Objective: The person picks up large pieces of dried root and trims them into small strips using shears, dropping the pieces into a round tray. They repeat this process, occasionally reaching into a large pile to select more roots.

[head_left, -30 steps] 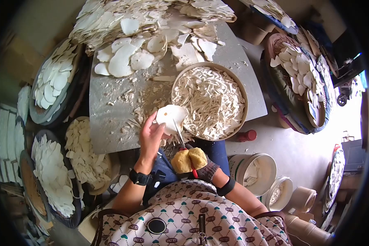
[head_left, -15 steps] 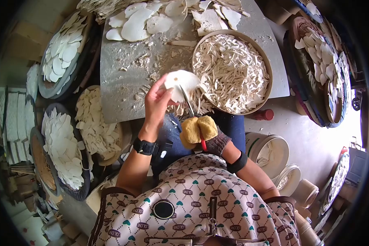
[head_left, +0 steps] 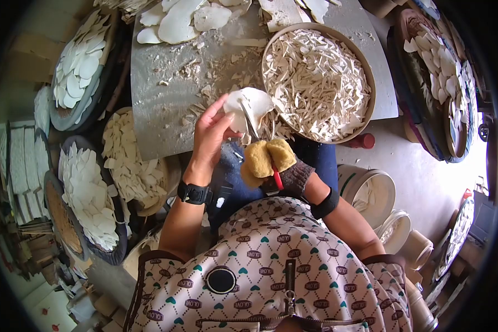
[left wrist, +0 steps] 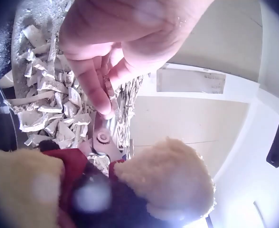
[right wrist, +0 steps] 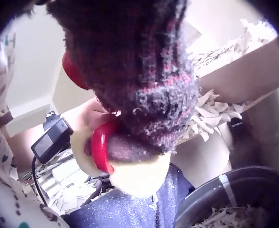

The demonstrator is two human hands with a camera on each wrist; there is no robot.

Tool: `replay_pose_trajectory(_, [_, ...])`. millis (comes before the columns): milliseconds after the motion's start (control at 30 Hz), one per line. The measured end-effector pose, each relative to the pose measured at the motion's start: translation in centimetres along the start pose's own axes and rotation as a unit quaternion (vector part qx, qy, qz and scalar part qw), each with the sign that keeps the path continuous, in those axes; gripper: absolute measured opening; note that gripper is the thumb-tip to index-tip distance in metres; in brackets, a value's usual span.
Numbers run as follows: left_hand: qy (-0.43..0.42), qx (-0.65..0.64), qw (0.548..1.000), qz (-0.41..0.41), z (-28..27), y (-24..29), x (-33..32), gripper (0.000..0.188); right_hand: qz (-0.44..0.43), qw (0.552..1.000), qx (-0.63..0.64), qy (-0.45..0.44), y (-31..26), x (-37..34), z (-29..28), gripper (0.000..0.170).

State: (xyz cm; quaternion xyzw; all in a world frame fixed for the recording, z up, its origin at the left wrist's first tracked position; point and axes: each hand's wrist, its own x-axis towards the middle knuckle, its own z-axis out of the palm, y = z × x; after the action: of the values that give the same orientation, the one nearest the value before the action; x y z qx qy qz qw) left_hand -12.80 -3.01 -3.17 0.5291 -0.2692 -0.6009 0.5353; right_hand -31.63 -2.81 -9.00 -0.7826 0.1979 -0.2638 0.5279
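Observation:
My bare left hand (head_left: 207, 135) pinches a thin, off-white flat slice (head_left: 264, 102) at its left edge, thumb against fingers. In the left wrist view, the slice (left wrist: 112, 92) appears edge-on between finger and thumb. My right hand (head_left: 297, 176), in a dark knitted glove, grips scissors (head_left: 251, 123) whose blades overlap the slice. Thick yellow foam pads (head_left: 276, 155) wrap the red handles and hide most of the right fingers. In the right wrist view, a red handle loop (right wrist: 100, 147) shows around a gloved finger.
A round tray (head_left: 371, 102) heaped with cut strips stands on the metal table (head_left: 155, 110), beside crumbs and larger slices (head_left: 181, 22). More slice-filled baskets (head_left: 88, 193) stand on the left. At the right are a red-lidded jar (head_left: 362, 141) and a white bucket (head_left: 390, 182).
The head view has shifted, moving the table upward in the picture. The slice has tilted slightly between my left fingers, with the scissor blades still across it. Both hands keep their holds.

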Motion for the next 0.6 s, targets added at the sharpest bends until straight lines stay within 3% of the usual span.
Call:
replay_pose_trajectory(167, [-0.004,-0.002,1.000,-0.008,0.6,0.2,-0.3,0.046,-0.007,1.000,0.011,-0.010,-0.6,1.6,-1.1,0.027])
replay_pose_trajectory(200, [-0.004,-0.001,1.000,-0.012,0.5,0.2,-0.3,0.046,0.043,0.998,0.044,-0.016,0.0,1.3,-0.7,0.027])
replay_pose_trajectory(300, [-0.003,-0.002,1.000,-0.017,0.3,0.3,0.0,0.046,0.020,0.999,-0.008,0.026,0.8,0.9,0.2,0.028])
replay_pose_trajectory(333, [0.000,-0.005,1.000,-0.017,0.3,0.3,0.1,0.046,-0.016,0.996,-0.079,0.032,0.4,1.0,-0.2,0.029])
replay_pose_trajectory(433, [0.005,-0.013,1.000,-0.011,0.2,0.2,-0.2,0.046,0.036,0.998,0.026,0.034,0.5,0.7,0.3,0.028])
replay_pose_trajectory(467, [0.007,-0.015,1.000,-0.008,0.1,0.2,-0.3,0.046,0.086,0.985,0.144,0.049,0.4,0.6,0.6,0.027])
replay_pose_trajectory(533, [0.010,0.006,1.000,-0.016,-0.6,0.2,-0.6,0.044,0.185,0.907,0.370,0.076,-0.1,0.6,1.3,0.025])
replay_pose_trajectory(600, [-0.013,0.031,0.999,-0.025,-1.2,0.3,-0.9,0.041,0.112,0.971,0.199,0.065,0.3,0.8,1.3,0.024])
